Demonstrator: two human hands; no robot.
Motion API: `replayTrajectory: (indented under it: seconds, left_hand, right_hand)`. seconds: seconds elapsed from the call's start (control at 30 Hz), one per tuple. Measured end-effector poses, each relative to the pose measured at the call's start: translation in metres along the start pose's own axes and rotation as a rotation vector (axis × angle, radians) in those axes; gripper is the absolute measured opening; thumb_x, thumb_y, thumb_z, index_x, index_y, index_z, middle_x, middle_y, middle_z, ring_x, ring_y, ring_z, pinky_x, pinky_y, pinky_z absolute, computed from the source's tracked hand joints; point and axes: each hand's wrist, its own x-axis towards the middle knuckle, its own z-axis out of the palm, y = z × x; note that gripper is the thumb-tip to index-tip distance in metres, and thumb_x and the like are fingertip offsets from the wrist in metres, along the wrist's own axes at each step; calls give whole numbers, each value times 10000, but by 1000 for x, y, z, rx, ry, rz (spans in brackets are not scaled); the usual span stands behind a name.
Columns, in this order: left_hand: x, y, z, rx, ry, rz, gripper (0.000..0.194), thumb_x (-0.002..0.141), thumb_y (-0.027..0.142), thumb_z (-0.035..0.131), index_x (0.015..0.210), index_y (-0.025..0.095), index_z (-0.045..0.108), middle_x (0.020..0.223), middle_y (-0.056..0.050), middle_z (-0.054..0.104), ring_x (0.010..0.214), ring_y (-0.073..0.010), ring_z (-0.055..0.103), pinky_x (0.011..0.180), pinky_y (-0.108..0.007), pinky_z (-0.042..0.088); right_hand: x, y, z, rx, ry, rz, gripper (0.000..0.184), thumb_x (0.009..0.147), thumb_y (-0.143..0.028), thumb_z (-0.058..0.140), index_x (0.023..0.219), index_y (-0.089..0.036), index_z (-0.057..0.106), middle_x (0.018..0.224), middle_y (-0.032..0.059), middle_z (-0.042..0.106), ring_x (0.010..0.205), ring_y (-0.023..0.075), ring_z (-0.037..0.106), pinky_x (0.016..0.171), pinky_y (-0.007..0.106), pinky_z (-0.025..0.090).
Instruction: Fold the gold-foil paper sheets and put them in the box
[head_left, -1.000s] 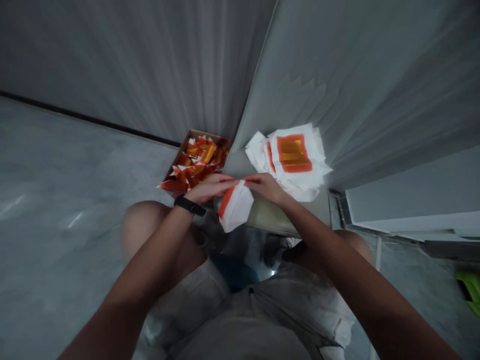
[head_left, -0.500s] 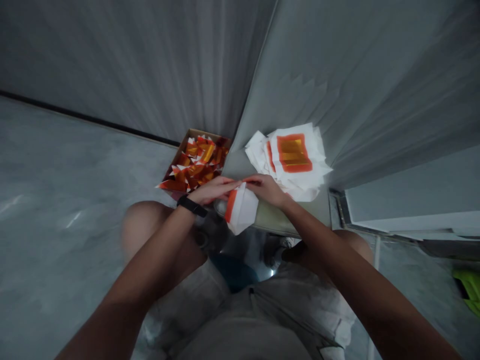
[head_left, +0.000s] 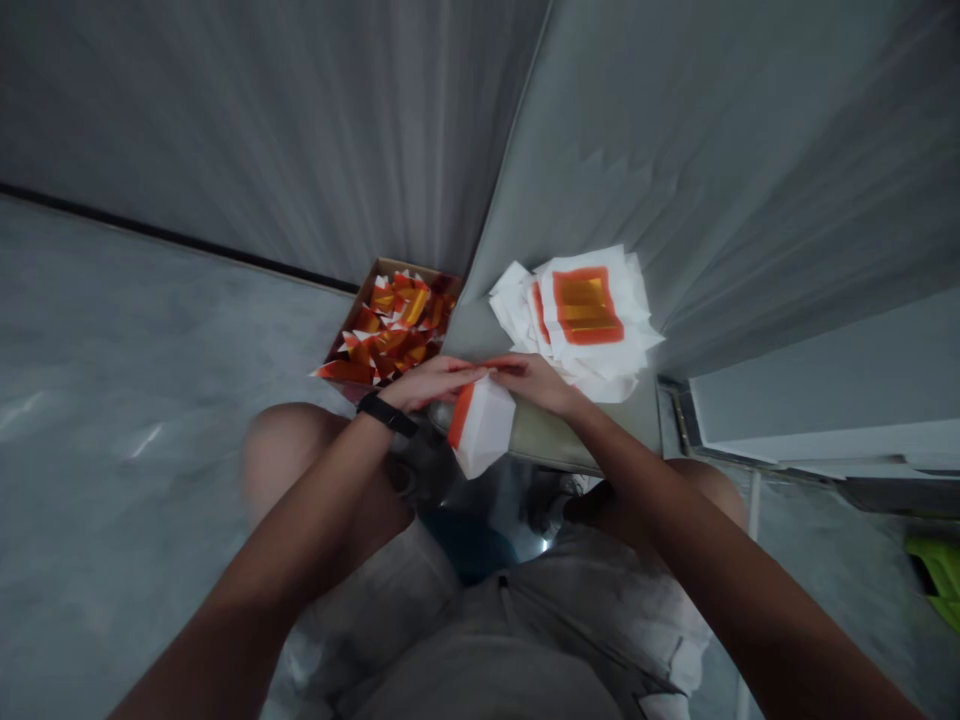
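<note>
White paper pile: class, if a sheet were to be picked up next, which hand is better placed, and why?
Probably the right hand: it is nearer the white paper pile, while the left hand is nearer the box. Both hands, however, are holding the folded paper.

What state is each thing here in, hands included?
Left hand: pinching the folded paper
Right hand: pinching it too
Folded paper: bent into angled faces, held by both hands
Box: open, filled with orange pieces
Paper sheets: loosely piled, edges uneven
Wristband: worn, next to the left hand
</note>
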Motion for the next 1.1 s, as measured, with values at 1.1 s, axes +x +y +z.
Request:
replayTrajectory:
  seconds: [1.1]
  left_hand:
    - [2,-3,-4,-41,-91,-4,478,728,476,874,1097,186,784,1101,-91,766,957,-197,716,877,-334,571]
  right_hand:
    - [0,6,-3,320,-15,245,298,721,-325,856,979,-201,772,933,38,763,810,158,655,752,299,516]
